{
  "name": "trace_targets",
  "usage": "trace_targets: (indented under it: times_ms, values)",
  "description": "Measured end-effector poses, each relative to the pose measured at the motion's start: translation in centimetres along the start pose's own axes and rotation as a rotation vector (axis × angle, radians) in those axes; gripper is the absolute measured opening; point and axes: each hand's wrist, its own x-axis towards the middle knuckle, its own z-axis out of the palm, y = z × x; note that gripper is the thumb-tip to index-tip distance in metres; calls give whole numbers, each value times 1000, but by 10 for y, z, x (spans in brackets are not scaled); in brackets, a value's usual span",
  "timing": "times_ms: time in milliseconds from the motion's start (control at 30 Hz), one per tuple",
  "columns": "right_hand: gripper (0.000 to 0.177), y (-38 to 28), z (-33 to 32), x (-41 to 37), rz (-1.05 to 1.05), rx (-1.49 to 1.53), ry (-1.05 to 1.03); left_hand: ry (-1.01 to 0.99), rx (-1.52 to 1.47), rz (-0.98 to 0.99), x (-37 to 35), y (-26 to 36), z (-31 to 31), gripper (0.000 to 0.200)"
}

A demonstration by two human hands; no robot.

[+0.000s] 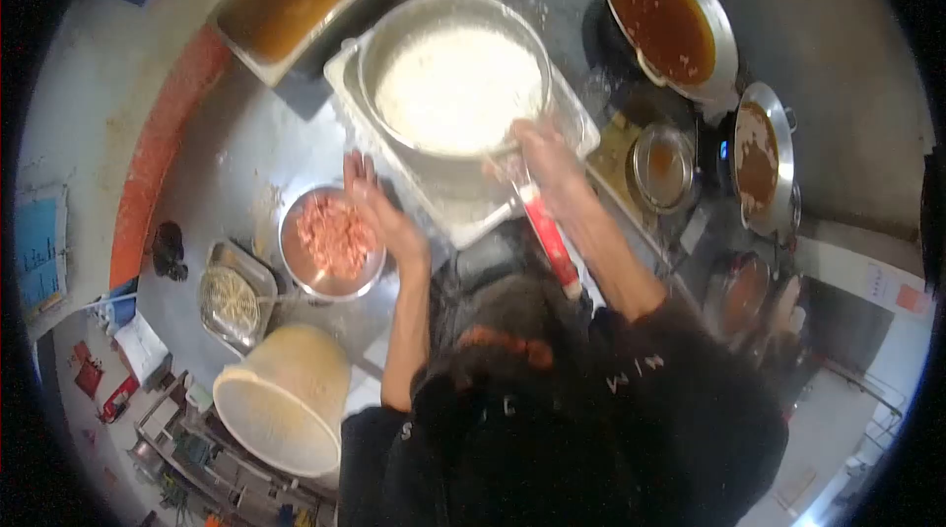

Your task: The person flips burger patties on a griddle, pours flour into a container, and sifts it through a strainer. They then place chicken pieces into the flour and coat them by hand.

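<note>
Round basin, just beyond your right hand: probably heavy and stiff.
Opposite rims look the best hold. It's pale grey, with white powder inside (flour, perhaps). You can't tell the right grip through the blur; a red handle slants nearer you. Your left hand is open at the meat bowl.

The left hand touches the metal bowl of raw meat.

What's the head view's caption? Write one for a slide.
Left hand by a bowl of raw meat, right hand at a basin of white, flour-like powder.
</note>
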Motion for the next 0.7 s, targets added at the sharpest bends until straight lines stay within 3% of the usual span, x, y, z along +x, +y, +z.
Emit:
trace_targets:
  times_ms: [33,100,167,233,267,300,367,433,467,500,567,633,700]
  values:
    - [42,2,0,6,116,16,-83,-35,24,-32,1,3,-1,65]
    - [20,-12,1,-22,-129,20,58,16,-7,88,7,-8,-6,63]
    - [22,18,-23,23,-46,-101,-46,60,-10,13,5,-6,-7,63]
    - [26,3,-2,16,23,-311,-14,29,56,-44,-9,1,-11,63]
    - [33,18,-7,8,-93,-81,-22,4,82,-32,4,4,-6,63]
    - [28,-8,3,-24,-158,-75,65,19,38,34,8,1,-6,63]
    - [68,-12,-14,-7,-143,-73,-109,43,8,42,11,-3,-6,61]
    - [85,11,-10,38,60,-18,-122,12,39,-62,7,0,-2,58]
    - [54,14,-13,33,88,-227,-75,-18,19,-52,6,7,0,58]
    - [54,8,-14,29,56,-225,-86,-16,6,-22,11,8,0,58]
    - [30,-19,-1,-15,-143,-36,23,24,3,33,9,2,-3,58]
    - [41,12,-19,40,-78,-175,-29,10,18,-53,7,-7,-2,58]
    - [37,4,-14,24,31,-233,-20,-48,53,-33,4,5,-1,58]
